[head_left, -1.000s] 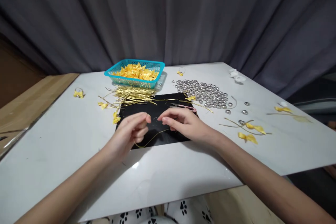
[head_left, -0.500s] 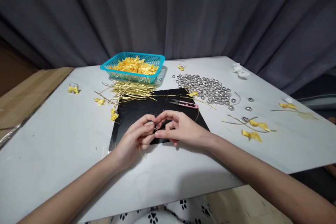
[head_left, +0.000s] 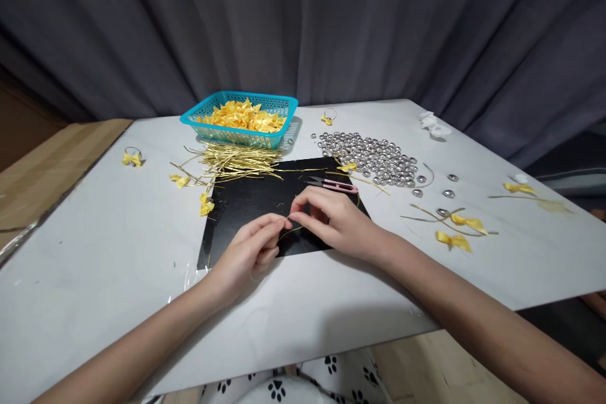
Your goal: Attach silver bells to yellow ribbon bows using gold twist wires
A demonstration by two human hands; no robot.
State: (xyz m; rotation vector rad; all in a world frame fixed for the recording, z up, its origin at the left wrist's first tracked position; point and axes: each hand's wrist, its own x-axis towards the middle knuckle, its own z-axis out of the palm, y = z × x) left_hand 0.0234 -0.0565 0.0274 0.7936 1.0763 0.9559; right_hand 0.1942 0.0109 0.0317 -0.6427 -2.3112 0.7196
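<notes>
Over the black mat (head_left: 237,227), my left hand (head_left: 258,243) is closed in a pinch on a thin gold cord (head_left: 290,230). My right hand (head_left: 334,221) also pinches the cord, thumb against forefinger, its fingertips almost touching those of the left. A loop of the cord hangs below the fingers. Just beyond my right hand lie thread snips (head_left: 338,186) with pink handles. Behind the mat is a pile of cut gold cords (head_left: 239,160). Whether a bow or bead is hidden inside my left hand, I cannot tell.
A turquoise basket (head_left: 189,120) holds yellow ribbon bows (head_left: 243,116). Silver beads (head_left: 372,158) are heaped behind the mat to the right. Loose bows (head_left: 453,241) and cords lie at the right. A looped piece with a bow (head_left: 132,158) sits at the left.
My fingertips have come together into a tighter pinch on the cord, and my right hand has shifted slightly up and to the right. The table items stay put.
</notes>
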